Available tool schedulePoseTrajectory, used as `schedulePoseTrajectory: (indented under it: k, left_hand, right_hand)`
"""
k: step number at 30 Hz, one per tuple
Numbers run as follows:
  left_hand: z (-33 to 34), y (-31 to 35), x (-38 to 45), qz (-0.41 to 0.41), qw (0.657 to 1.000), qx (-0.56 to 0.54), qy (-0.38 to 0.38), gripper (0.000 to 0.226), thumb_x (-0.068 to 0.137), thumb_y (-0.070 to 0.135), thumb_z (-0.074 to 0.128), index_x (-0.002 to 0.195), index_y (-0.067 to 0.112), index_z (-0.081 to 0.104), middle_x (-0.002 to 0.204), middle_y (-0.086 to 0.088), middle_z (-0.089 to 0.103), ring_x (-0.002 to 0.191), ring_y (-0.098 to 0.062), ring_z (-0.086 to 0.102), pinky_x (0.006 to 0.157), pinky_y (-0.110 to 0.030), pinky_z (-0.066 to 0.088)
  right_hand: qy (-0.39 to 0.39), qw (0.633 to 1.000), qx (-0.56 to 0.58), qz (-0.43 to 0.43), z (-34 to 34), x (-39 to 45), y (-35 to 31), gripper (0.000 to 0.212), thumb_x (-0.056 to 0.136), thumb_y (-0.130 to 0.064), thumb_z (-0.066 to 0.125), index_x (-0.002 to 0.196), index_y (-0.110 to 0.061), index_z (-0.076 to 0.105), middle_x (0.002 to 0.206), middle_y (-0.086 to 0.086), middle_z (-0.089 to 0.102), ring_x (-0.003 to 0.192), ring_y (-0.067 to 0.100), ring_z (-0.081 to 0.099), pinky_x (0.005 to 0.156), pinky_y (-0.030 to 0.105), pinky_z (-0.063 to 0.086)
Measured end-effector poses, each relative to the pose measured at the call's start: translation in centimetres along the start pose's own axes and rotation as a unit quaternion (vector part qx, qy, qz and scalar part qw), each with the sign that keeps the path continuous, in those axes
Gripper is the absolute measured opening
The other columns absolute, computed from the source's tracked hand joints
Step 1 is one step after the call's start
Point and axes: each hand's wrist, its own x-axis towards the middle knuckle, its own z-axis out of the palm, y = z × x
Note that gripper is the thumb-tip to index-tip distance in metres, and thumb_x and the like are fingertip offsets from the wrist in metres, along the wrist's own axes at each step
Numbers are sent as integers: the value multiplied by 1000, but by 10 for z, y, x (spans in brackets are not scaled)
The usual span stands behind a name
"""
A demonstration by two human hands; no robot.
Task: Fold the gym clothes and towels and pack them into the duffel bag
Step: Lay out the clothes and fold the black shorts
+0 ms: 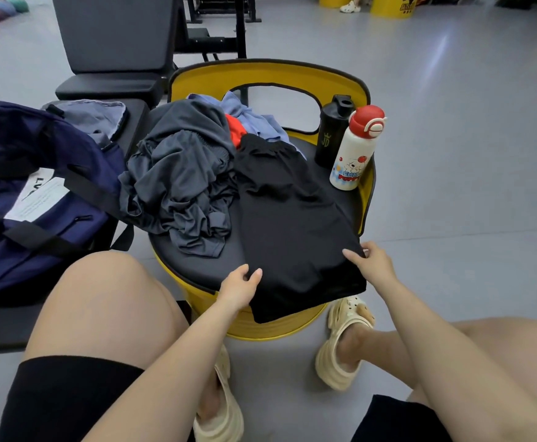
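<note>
Left hand and right hand fingers pinch the black shorts spread on the yellow barrel seat

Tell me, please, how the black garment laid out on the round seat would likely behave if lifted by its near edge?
The black garment would probably droop limply: it lies flat and hangs over the seat rim. It looks thin, so likely light. The left hand and right hand holding both corners suggest it needs two-point support.
</note>
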Motion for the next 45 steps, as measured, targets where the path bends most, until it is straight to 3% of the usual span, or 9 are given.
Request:
schedulePoseTrajectory:
  k: [2, 5, 9, 15, 21, 28, 34, 39, 45]
  left_hand:
    - [3, 1, -5, 8, 1000, 16, 12, 50, 95, 44, 48, 137, 16, 47, 127, -10, 59, 117, -27, 55, 98, -45, 47]
    - [8, 1, -11, 16, 998, 59, 31, 47, 96, 42, 47, 136, 17, 49, 124, -7, 61, 114, -29, 56, 96, -43, 48]
    - [8, -1, -14, 12, 996, 81, 36, 37, 97, 38, 47, 124, 14, 57, 108, -5, 64, 111, -30, 58, 91, -38, 50]
    - [12, -7, -16, -24, 999, 36, -18, 50, 96, 37, 50, 141, 15, 42, 137, -6, 52, 122, -27, 53, 101, -40, 45]
    - [15, -6, -19, -65, 992, -99, -44, 38, 98, 29, 48, 135, 18, 45, 133, -6, 51, 116, -26, 53, 84, -37, 44]
    - [24, -5, -23, -19, 988, -151, -30, 29, 97, 22, 51, 125, 17, 57, 119, -1, 61, 104, -17, 55, 60, -22, 41]
    - [25, -3, -27, 0, 991, -122, -54, 17, 97, 25, 53, 109, 16, 60, 104, 6, 60, 98, -11, 51, 76, -23, 38]
    - [24, -11, -28, 35, 985, -166, -4, 11, 92, 12, 60, 97, 6, 67, 102, -7, 69, 101, -21, 63, 93, -34, 49]
    - [16, -9, -33, 3, 962, -270, -28, 16, 92, -2, 54, 106, -1, 61, 106, -12, 63, 95, -24, 60, 81, -32, 51]
  right_hand:
    - [-6, 1000, 13, -6, 1, 2, 3, 26, 93, -23, 60, 111, -5, 60, 93, 3, 61, 89, 21, 54, 64, 27, 40]
    - [-17, 998, 56, 8, 1, 7, 8, 30, 98, -23, 52, 121, -6, 57, 114, 9, 62, 104, 26, 57, 81, 32, 43]
    - [-29, 998, 49, 12, 3, 10, 10, 31, 101, -28, 41, 123, -9, 50, 116, 9, 57, 111, 28, 53, 86, 36, 43]
    - [-40, 998, 37, 14, 4, 11, 14, 40, 102, -31, 38, 135, -9, 43, 134, 9, 50, 124, 28, 46, 100, 40, 40]
    - [-31, 999, 18, 5, 5, 12, 14, 35, 102, -30, 38, 129, -9, 47, 124, 10, 55, 114, 26, 51, 95, 40, 44]
    - [-26, 999, 20, 1, 2, 9, 12, 35, 102, -31, 39, 128, -9, 47, 125, 10, 54, 116, 28, 51, 96, 40, 44]
    - [-59, 996, 71, 3, -5, 0, 16, 30, 98, -29, 50, 122, -11, 52, 115, 6, 59, 106, 24, 56, 91, 36, 45]
    - [-110, 989, 99, 27, -13, -10, 15, 29, 92, -22, 63, 118, -16, 54, 114, 4, 61, 102, 24, 60, 88, 35, 49]
    - [-124, 986, 100, 45, -27, -27, 1, 25, 96, -17, 56, 120, -13, 52, 113, 7, 61, 100, 26, 61, 86, 37, 52]
